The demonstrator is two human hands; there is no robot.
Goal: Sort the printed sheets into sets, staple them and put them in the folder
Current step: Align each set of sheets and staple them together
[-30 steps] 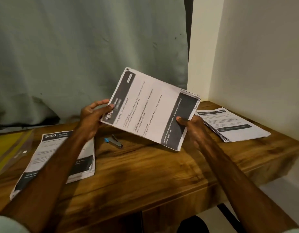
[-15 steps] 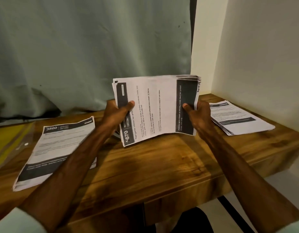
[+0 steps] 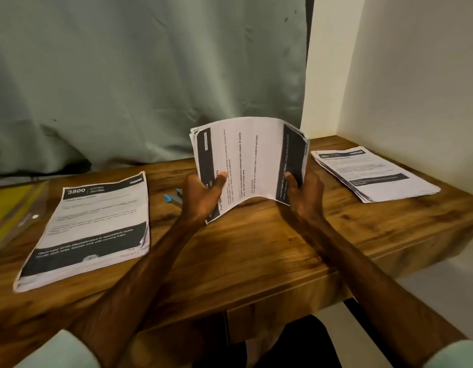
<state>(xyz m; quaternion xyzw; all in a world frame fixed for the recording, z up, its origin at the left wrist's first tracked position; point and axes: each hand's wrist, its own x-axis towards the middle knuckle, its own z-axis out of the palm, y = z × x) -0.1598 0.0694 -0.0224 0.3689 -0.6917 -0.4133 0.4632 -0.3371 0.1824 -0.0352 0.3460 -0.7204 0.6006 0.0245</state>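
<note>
A wooden table (image 3: pixel 256 256) with a warm, streaky brown grain filled the lower half of the view, its front edge thick and split by a vertical seam (image 3: pixel 226 322). Behind it hung a grey-green curtain (image 3: pixel 137 88), creased and lightly spotted, reaching down to the tabletop's back edge. To the right stood a cream wall (image 3: pixel 416 75) with a lighter white return (image 3: pixel 325 75) beside the curtain, and pale floor (image 3: pixel 448 296) showed below the table's right end.

Wooden table (image 3: pixel 256 248), centre frame. Yellow folder (image 3: pixel 12 205) at far left edge, "3800" sheet stack (image 3: pixel 91 227) left of centre, blue-tipped stapler (image 3: pixel 172 197) mid-table and partly hidden, second sheet stack (image 3: pixel 373 173) at right.
</note>
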